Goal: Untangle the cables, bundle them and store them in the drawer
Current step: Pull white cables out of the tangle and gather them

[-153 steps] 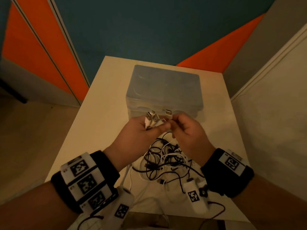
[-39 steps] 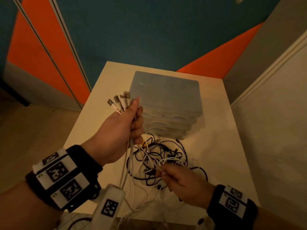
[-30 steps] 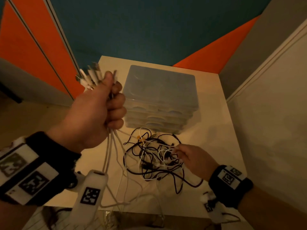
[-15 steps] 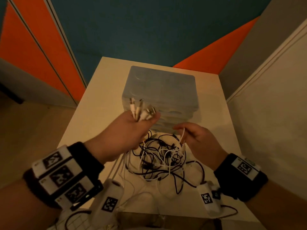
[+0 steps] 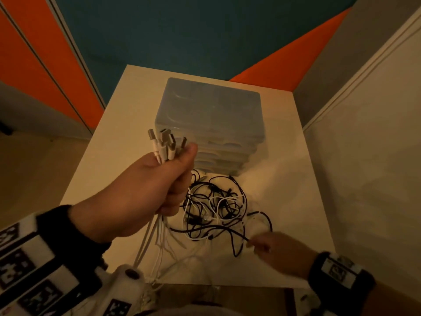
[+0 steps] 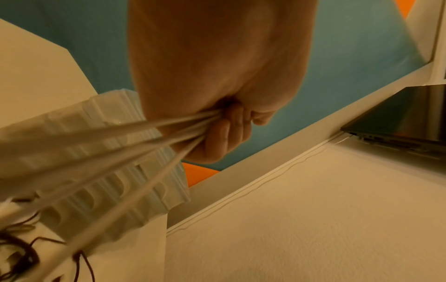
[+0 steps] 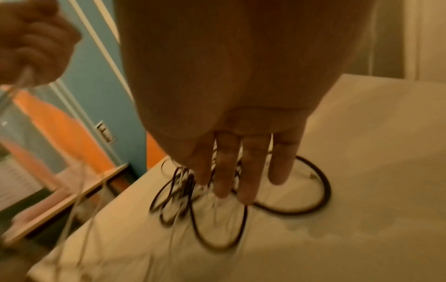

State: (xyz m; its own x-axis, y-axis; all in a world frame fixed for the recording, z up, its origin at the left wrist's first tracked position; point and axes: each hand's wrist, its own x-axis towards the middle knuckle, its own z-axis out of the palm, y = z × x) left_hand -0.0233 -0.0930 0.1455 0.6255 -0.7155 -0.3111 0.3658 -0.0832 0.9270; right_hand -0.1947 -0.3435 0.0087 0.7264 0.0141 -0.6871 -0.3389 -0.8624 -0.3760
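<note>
Orange and teal wall panels back a pale desk [image 5: 284,137] in dim light. At left of frame, the left hand [image 5: 145,192] is fisted round a sheaf of white cables [image 5: 167,145], plugs fanned above the thumb. At centre, a clear drawer unit [image 5: 211,115] stands behind the black-and-white cable tangle [image 5: 214,206]. At lower right, the right hand [image 5: 278,252] reaches in, fingers [image 7: 248,171] extended onto the loops; any pinch is hidden. Light, limp cords, probably best drawn out by their plugs.
</note>
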